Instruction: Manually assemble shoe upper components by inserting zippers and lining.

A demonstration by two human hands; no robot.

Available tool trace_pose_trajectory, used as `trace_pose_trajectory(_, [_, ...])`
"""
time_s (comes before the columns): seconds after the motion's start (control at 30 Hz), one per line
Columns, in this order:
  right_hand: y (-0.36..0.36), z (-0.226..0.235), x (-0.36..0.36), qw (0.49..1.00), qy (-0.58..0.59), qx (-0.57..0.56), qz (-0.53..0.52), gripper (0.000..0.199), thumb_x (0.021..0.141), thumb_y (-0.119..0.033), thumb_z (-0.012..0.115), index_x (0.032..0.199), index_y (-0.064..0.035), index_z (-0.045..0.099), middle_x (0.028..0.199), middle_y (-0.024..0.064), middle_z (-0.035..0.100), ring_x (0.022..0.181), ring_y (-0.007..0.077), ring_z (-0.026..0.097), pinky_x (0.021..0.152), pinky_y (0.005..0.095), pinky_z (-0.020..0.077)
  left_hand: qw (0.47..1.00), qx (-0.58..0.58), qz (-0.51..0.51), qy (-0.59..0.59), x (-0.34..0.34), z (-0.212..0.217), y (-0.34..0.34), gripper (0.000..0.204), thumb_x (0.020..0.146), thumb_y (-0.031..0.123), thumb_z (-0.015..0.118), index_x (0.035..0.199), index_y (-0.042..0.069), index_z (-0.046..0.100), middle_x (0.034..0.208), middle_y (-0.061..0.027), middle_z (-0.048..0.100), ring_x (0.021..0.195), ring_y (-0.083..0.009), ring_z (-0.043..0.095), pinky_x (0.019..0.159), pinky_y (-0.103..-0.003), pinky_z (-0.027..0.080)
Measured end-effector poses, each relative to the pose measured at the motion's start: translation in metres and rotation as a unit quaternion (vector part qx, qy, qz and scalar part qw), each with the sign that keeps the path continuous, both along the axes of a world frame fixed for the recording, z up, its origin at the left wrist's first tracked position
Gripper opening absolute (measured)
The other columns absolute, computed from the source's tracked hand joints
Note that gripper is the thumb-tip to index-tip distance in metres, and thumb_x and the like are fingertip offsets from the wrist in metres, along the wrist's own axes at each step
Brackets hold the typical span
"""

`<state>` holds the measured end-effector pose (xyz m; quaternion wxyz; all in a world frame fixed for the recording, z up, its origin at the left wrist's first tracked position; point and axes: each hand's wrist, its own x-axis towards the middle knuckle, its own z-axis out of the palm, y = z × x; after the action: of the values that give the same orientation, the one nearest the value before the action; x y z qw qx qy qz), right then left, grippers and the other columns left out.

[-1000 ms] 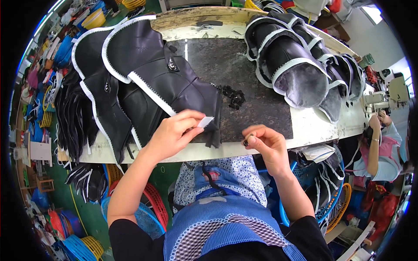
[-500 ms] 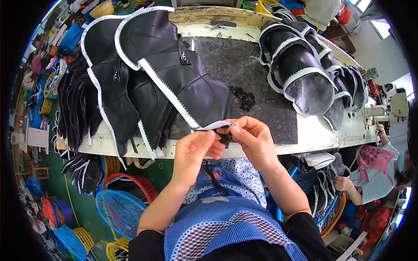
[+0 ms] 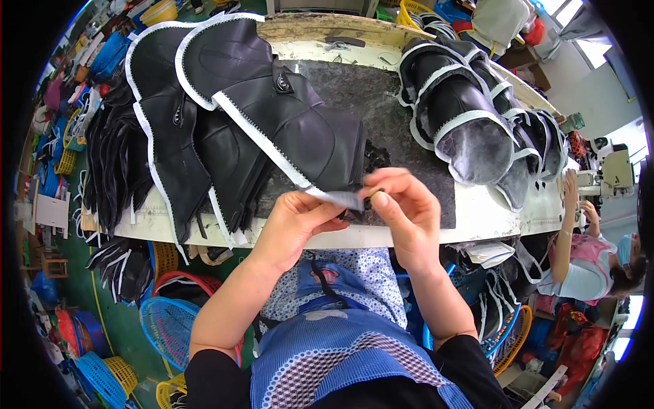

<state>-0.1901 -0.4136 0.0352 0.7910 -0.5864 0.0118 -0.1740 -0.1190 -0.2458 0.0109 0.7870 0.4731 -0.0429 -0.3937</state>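
Note:
A black leather boot upper point(image 3: 300, 136) with white zipper tape point(image 3: 262, 146) along its edge lies on top of a pile at the table's near side. My left hand point(image 3: 294, 221) is closed in a pinch on the tape's end, by the upper's lower corner. Close beside it on the right, my right hand point(image 3: 409, 215) pinches a small dark piece between thumb and forefinger. Its fingers are partly smeared by motion, and the piece's shape cannot be made out. Just beyond the hands sits a small heap of black bits point(image 3: 375, 157) on the dark mat point(image 3: 422, 184).
More black uppers point(image 3: 163, 136) with white tape are stacked at left. Grey-lined boot pieces point(image 3: 477, 150) lie at right. Below the table's edge stand a blue basket point(image 3: 170, 327) and a red basket point(image 3: 180, 283). A co-worker point(image 3: 579, 262) is at far right, near a sewing machine point(image 3: 613, 170).
My left hand has shifted left and down along the tape. My right hand has drawn slightly right, widening the space between them. The co-worker's arms have risen toward the sewing machine.

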Motion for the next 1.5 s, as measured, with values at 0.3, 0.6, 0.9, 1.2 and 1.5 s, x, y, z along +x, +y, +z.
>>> trace_pose_trajectory(0.3, [-0.009,-0.008,-0.014,0.919,-0.078,-0.368,-0.118,0.014,0.078,0.006,0.071,0.09,0.0025,0.065,0.093,0.0099,0.058,0.076,0.0133,0.058,0.065,0.0236,0.0495,0.999,-0.015,-0.033,-0.029,0.008,0.017,-0.012,0.017,0.086,0.009,0.07,0.101,0.002,0.07,0.092,-0.0049,0.071,0.081,-0.0118,0.066,0.078,-0.027,0.055])
trace_pose_trajectory(0.6, [-0.008,-0.008,-0.015,0.906,-0.084,-0.395,-0.124,0.016,0.076,0.006,0.072,0.089,0.0029,0.063,0.101,0.0128,0.056,0.078,0.0154,0.059,0.066,0.0243,0.0499,0.997,0.008,-0.017,-0.079,0.005,0.012,-0.023,0.018,0.086,0.011,0.071,0.102,0.002,0.071,0.088,-0.0038,0.07,0.076,-0.0091,0.063,0.072,-0.023,0.052])
trace_pose_trajectory(0.9, [-0.011,-0.015,0.002,0.919,-0.064,-0.373,-0.109,0.018,0.076,0.009,0.068,0.09,0.0017,0.058,0.105,0.0147,0.065,0.084,0.0226,0.061,0.071,0.0295,0.0503,0.996,0.027,-0.034,-0.08,0.003,0.005,-0.015,0.023,0.084,0.011,0.073,0.103,-0.002,0.07,0.086,-0.0054,0.07,0.075,-0.0087,0.063,0.072,-0.023,0.051])
trace_pose_trajectory(1.2, [-0.006,-0.018,-0.005,0.942,-0.018,-0.324,-0.084,0.015,0.078,0.007,0.065,0.088,-0.0001,0.058,0.099,0.0132,0.067,0.084,0.0234,0.061,0.076,0.0321,0.0485,0.986,0.065,-0.063,-0.142,0.0,-0.001,-0.013,0.019,0.084,0.012,0.074,0.099,0.001,0.073,0.087,-0.0035,0.071,0.077,-0.0049,0.06,0.07,-0.021,0.048])
trace_pose_trajectory(1.5, [-0.016,-0.006,-0.005,0.932,-0.054,-0.357,-0.004,0.013,0.077,0.006,0.064,0.086,-0.0013,0.057,0.104,0.0133,0.065,0.092,0.0252,0.06,0.084,0.0344,0.0459,0.978,0.017,-0.095,-0.185,0.0,0.012,-0.011,0.018,0.088,0.008,0.069,0.103,-0.002,0.07,0.093,-0.0039,0.07,0.084,-0.0066,0.06,0.077,-0.024,0.049])
